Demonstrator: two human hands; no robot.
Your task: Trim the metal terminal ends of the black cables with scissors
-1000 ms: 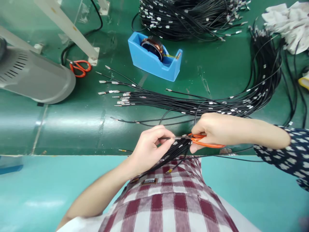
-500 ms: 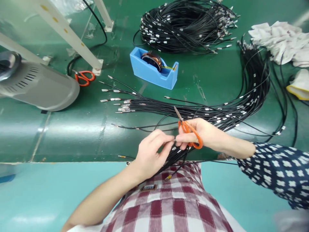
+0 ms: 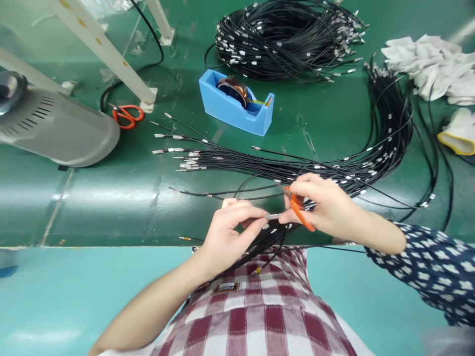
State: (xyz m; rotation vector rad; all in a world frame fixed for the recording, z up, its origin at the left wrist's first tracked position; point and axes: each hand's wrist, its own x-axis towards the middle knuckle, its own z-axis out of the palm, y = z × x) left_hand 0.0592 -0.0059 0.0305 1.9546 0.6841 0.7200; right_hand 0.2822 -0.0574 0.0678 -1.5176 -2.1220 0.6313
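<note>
My left hand (image 3: 235, 227) pinches one end of a thin cable whose pale tip (image 3: 272, 216) shows between my two hands. Orange-handled scissors (image 3: 302, 212) are held in my right hand (image 3: 324, 205), and its thumb and finger reach toward that pale tip. Whether the right fingers touch the tip or stop just short, I cannot tell. Below my hands a bundle of black cables (image 3: 260, 247) runs over the table edge onto my lap. Just beyond them, a long bunch of black cables (image 3: 237, 163) with white-labelled ends lies across the green table.
A blue tape dispenser (image 3: 233, 111) stands behind the cables. Further back lies a big coil of black cables (image 3: 285, 44). At the left are a grey machine (image 3: 63, 126), a second pair of orange scissors (image 3: 128, 116) and a white frame (image 3: 107, 54). White gloves (image 3: 434, 64) lie at the right.
The scissors have turned in my right hand, their blades swinging downward. My right hand has shifted slightly right, and more of the pale tip shows between my hands.
</note>
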